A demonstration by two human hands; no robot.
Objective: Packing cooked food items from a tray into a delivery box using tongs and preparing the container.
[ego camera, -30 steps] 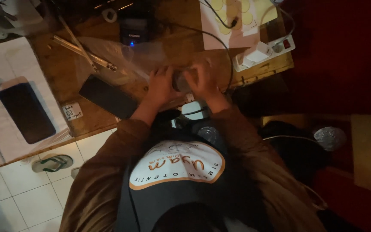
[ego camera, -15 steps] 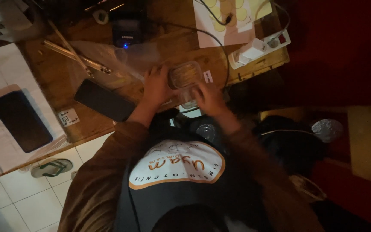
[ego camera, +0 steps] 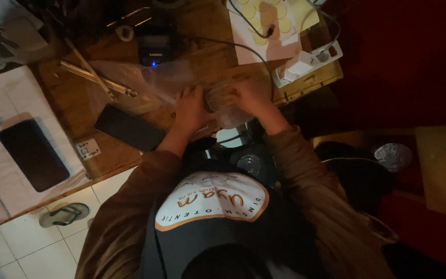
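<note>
- Clear plastic container sits gripped between left hand and right hand.
- Dark phone and white power strip lie nearby.
- Both hands have closed back together since half a second ago.

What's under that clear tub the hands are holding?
The tub sits between the left hand and right hand, over the edge of the wooden table. A clear plastic bag lies beside it. What is directly beneath is too dark to tell.

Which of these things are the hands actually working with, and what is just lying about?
In use:
left hand
right hand
clear plastic container

Lying about:
two dark phones
power strip
sheet of round yellow stickers
sandal
</note>
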